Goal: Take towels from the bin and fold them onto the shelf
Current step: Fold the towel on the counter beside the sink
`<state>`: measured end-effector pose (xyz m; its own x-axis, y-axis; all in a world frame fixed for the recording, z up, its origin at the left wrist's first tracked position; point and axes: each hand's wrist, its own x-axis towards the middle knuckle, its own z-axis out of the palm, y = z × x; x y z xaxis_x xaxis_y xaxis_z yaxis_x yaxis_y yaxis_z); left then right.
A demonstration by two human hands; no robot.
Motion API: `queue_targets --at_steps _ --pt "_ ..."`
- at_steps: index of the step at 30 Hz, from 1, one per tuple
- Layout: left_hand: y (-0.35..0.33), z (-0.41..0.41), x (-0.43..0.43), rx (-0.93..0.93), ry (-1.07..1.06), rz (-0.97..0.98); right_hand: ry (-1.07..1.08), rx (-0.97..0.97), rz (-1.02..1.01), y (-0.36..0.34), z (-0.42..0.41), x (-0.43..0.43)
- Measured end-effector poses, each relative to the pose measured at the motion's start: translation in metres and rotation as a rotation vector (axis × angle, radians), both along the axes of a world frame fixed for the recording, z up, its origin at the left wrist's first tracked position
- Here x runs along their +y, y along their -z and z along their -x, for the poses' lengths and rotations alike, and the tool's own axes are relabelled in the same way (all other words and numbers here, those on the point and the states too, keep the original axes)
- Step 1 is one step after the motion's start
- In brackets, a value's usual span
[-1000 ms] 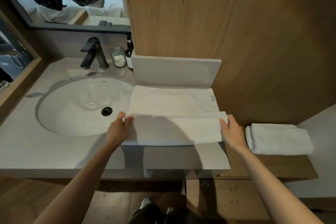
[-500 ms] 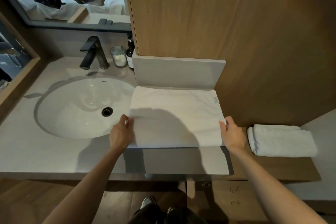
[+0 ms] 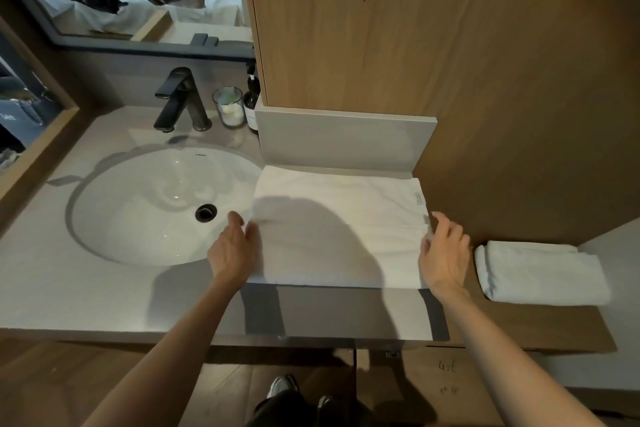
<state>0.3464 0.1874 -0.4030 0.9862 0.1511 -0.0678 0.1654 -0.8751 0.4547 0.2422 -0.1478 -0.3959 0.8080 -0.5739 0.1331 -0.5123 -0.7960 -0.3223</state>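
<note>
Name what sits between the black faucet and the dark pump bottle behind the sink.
A clear glass tumbler with something white inside stands between the faucet and the pump bottle. The head view shows it.

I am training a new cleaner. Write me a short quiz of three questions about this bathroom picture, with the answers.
1. True or false: the folded towel lies on the wooden shelf.
2. On which side of the sink does the flat towel lie, as the person sees it? A. left B. right C. behind
3. Which thing stands between the faucet and the bottle?
Key: 1 true; 2 B; 3 the glass.
</note>
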Motion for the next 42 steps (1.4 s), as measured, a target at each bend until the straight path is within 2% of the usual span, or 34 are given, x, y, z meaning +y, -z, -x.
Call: queue_targets --at_steps 2,4,6,9,13,19,25,35,39,42 --pt "0.0 0.004 -0.005 -0.199 0.104 -0.003 -0.166 -0.004 0.161 -0.002 -0.003 0.007" --pt "-0.003 0.015 -0.026 -0.327 0.248 -0.007 -0.38 -0.024 0.168 -0.002 -0.01 0.025" --pt "-0.008 0.032 -0.058 -0.271 0.423 -0.009 -0.514 -0.036 0.088 0.003 -0.019 0.055" --pt "0.005 0.058 -0.093 -0.05 0.645 -0.179 -0.612 -0.001 0.058 0.019 -0.02 0.096" --pt "0.02 0.06 -0.087 0.002 0.646 -0.295 -0.591 0.168 0.117 0.041 -0.008 0.087" --pt "0.026 0.045 -0.03 -0.029 0.636 -0.34 -0.579 0.398 0.11 0.024 0.012 0.023" --pt "0.025 0.051 0.0 -0.028 0.697 -0.304 -0.648 0.545 0.084 0.014 0.022 0.008" --pt "0.027 0.104 0.023 -0.102 0.862 -0.26 -0.752 0.642 0.027 0.004 0.076 0.009" --pt "0.028 0.123 0.029 -0.137 0.87 -0.298 -0.768 0.618 0.08 0.006 0.1 0.01" --pt "0.024 0.134 0.037 -0.169 0.878 -0.265 -0.773 0.576 0.002 0.004 0.111 0.0"
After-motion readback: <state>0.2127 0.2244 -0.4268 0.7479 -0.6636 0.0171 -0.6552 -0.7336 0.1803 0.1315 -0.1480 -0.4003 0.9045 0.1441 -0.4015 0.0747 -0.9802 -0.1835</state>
